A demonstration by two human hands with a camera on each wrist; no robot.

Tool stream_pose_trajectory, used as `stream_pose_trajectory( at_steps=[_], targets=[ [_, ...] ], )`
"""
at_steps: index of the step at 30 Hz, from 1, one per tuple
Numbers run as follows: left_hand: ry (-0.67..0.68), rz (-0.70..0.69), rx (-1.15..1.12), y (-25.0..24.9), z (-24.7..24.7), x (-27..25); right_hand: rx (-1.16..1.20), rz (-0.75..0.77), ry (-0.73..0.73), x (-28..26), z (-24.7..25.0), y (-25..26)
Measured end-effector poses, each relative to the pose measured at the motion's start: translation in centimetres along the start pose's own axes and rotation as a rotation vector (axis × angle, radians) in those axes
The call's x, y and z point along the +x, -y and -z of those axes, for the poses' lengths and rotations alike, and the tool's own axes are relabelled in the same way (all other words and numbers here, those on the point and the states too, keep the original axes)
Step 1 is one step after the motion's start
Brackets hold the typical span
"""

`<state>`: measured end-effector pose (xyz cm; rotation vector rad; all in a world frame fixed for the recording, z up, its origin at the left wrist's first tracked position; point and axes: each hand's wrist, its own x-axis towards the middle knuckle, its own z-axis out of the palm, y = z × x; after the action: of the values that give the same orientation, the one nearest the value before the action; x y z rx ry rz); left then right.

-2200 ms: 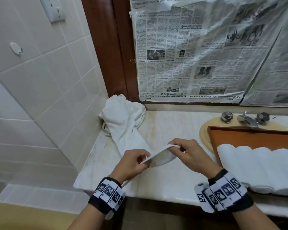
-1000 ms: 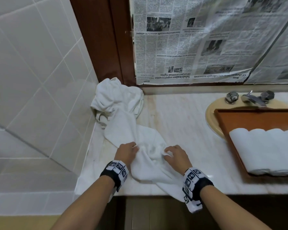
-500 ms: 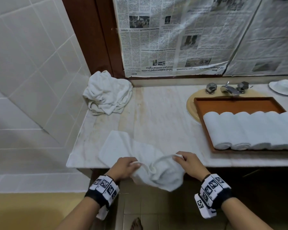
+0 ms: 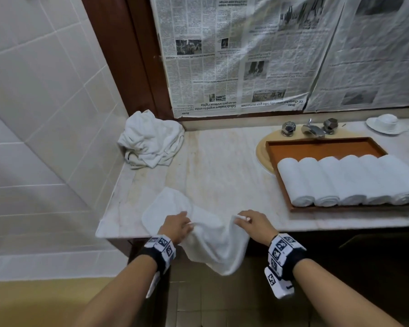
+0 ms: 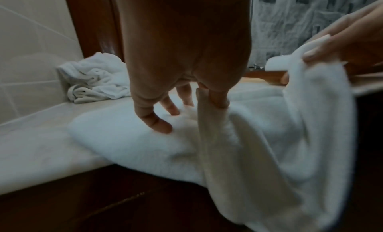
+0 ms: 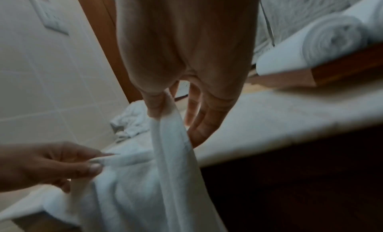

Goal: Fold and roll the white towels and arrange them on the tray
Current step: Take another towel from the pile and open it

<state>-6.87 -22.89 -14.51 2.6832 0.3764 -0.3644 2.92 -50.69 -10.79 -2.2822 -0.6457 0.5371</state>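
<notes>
Nearest, both hands pinch one limp white towel (image 4: 208,241) at the tabletop's (image 4: 222,171) six-o'clock edge.
Left hand (image 4: 176,226) and right hand (image 4: 254,224) grip its hem; its middle sags over the edge. Rolled towels (image 4: 345,180) fill the tray (image 4: 326,147) at three o'clock; a crumpled pile (image 4: 150,139) lies at eleven.

A pale marble counter (image 4: 222,166) is carrying everything. A crumpled heap of white towels (image 4: 150,140) is lying in its far left corner. One white towel (image 4: 175,204) is lying flat near the front edge, its right part hanging over that edge. Toward the right, a wooden tray (image 4: 326,147) is sitting over the basin (image 4: 262,154), with a tap (image 4: 313,129) behind it and a white dish (image 4: 385,125) at the far right.
</notes>
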Motion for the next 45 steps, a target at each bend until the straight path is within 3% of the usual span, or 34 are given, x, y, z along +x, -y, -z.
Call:
stream_pose_trajectory(
  at_steps=[2, 5, 9, 12, 14, 20, 26, 39, 45],
  targets=[
    [-0.036, -0.039, 0.069, -0.2, -1.2, 0.0, 0.011, -0.039, 0.065, 0.1, -2.0, -0.1],
    [-0.041, -0.028, -0.016, -1.8, -1.2, -0.8, 0.084, -0.076, 0.078, 0.3, -4.0, -0.1],
    [0.227, -0.032, -0.22, -3.3, 0.2, -2.8, 0.116, -0.049, 0.073, 0.1, -4.3, -0.5],
    [0.443, 0.087, -0.414, -3.3, 1.8, -4.1, 0.121, -0.007, 0.079, -0.4, -3.1, -1.0],
    [0.499, 0.128, -0.485, -3.3, 3.0, -4.5, 0.113, 0.007, 0.076, -0.7, -1.8, -1.3],
    [0.106, -0.007, -0.537, -2.7, 5.3, -3.4, 0.115, 0.066, -0.022, -1.2, 2.4, -0.8],
    [0.03, -0.026, -0.595, -1.9, 8.5, -2.7, 0.096, 0.005, -0.072, -1.4, 6.0, -0.2],
    [-0.243, -0.049, -0.478, -1.0, 14.2, -2.0, 0.119, 0.078, -0.219, 0.5, 12.8, 0.2],
    [-0.257, -0.045, -0.664, -1.7, 15.7, -1.0, 0.091, 0.117, -0.27, 1.4, 15.1, 1.5]
  ],
)
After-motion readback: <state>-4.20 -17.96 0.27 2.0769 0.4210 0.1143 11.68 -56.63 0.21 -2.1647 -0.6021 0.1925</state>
